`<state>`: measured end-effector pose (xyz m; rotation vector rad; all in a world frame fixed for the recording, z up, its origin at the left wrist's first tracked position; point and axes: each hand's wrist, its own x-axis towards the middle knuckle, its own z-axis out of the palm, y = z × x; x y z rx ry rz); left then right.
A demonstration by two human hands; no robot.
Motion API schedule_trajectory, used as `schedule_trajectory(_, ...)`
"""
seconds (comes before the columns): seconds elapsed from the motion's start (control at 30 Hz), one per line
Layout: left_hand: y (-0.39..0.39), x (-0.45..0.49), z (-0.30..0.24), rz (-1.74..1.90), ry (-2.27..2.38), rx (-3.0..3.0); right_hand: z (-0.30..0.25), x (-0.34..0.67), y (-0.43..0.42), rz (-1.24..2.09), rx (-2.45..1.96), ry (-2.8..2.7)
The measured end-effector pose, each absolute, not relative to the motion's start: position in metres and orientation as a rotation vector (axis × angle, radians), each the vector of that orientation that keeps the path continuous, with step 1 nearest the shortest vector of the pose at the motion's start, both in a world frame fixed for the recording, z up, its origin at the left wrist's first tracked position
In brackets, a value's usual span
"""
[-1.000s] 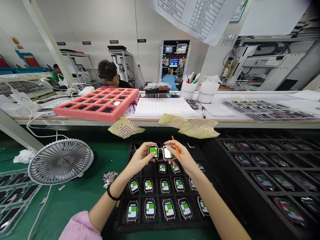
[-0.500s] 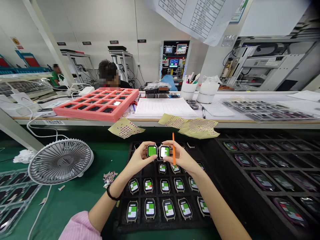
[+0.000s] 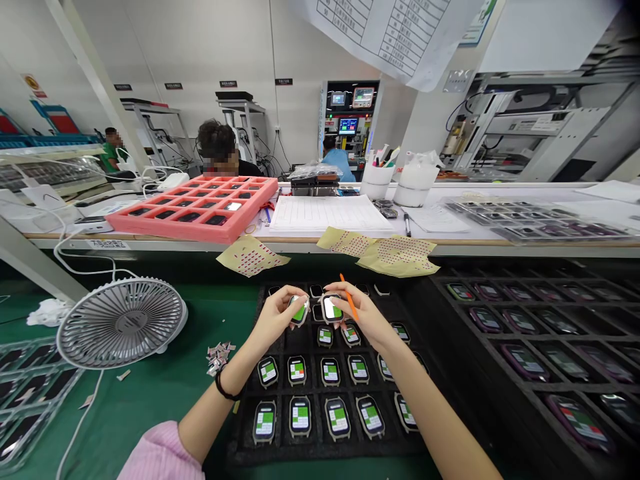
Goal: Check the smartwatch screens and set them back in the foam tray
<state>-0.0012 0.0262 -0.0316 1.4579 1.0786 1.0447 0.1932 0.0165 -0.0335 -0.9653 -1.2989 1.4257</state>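
My left hand (image 3: pixel 278 312) is closed on a smartwatch (image 3: pixel 299 311) whose lit screen is green and white; the watch leans to one side. My right hand (image 3: pixel 361 316) grips another smartwatch (image 3: pixel 332 309) with a green and white screen, and an orange stick (image 3: pixel 349 297), perhaps a pen, rests among the same fingers. Both watches are held a little apart, over a black foam tray (image 3: pixel 240 427). Several strapless watches with lit screens lie in its compartments, such as one watch (image 3: pixel 337 418) in the nearest row. The hands hide part of the back rows.
A grey fan (image 3: pixel 123 323) and small paper scraps (image 3: pixel 218 358) are on the green mat at left. More watches fill another black tray (image 3: pixel 493 360) at right. Yellow sticker sheets (image 3: pixel 253 256) hang from the shelf edge. A pink foam tray (image 3: pixel 235 227) stands on the shelf.
The two watches have moved apart. The left one has tilted, and the orange stick has swung from upright to slanted in my right hand.
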Motion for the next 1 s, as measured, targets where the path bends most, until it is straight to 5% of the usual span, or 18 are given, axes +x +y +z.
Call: schedule_trajectory(1.0, 0.0301, -0.0014, -0.0346, 1.038, 1.007, 1.456, -0.0409, 0.1950, 0.0259, 1.506, -0.942, -1.053)
